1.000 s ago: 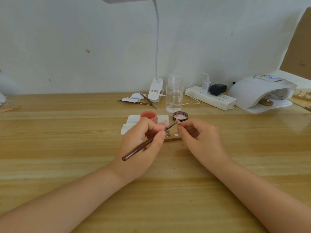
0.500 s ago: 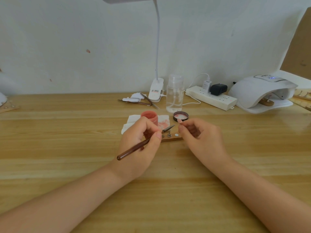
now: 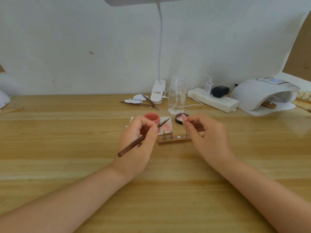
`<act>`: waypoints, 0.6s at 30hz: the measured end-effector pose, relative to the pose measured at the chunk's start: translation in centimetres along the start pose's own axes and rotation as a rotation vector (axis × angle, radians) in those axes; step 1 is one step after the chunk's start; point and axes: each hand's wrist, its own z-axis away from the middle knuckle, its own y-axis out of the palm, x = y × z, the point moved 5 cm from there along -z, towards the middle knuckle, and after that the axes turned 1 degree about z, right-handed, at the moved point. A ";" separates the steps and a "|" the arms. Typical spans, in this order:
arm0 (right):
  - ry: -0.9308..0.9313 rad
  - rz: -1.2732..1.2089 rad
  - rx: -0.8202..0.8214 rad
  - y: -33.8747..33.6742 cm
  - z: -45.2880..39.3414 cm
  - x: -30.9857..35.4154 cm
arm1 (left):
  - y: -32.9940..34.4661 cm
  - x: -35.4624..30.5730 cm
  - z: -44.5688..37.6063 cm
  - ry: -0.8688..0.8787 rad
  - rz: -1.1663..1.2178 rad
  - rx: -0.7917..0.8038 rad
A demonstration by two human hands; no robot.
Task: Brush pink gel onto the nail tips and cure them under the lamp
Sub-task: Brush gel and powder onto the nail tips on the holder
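My left hand (image 3: 136, 143) grips a brown gel brush (image 3: 141, 139), its tip pointing up and right over a stained white wipe (image 3: 165, 126). Behind that hand stands the open pink gel jar (image 3: 152, 117). My right hand (image 3: 207, 133) pinches a pink nail tip (image 3: 184, 117) and holds it up in front of the jar's black lid (image 3: 179, 118). Between my hands lies a wooden holder strip (image 3: 175, 140) with three small metal stands, two of them carrying nail tips. The white curing lamp (image 3: 262, 94) sits at the far right, its display lit, with another holder inside.
A clear pump bottle (image 3: 176, 96) stands behind the jar. A white power strip (image 3: 213, 100) with plugs runs toward the curing lamp. A clip-on desk lamp (image 3: 158, 91) rises at the wall, with tweezers and wipes (image 3: 139, 102) beside its base. Bare wooden tabletop lies near me.
My hands have drawn apart. The brush has come away from the nail tip, and my right hand has moved right and lifted the tip, uncovering the holder strip.
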 end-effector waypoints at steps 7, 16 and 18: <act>0.015 -0.009 -0.050 -0.7 -1.4 -0.1 | 0.0 0.6 -0.1 -0.044 0.093 -0.021; -0.285 0.113 -0.101 -0.3 -1.7 1.6 | 0.1 0.8 -0.1 -0.042 0.114 -0.033; -0.285 0.127 -0.082 -0.1 -1.2 1.4 | 0.1 0.6 -0.1 -0.035 0.128 -0.041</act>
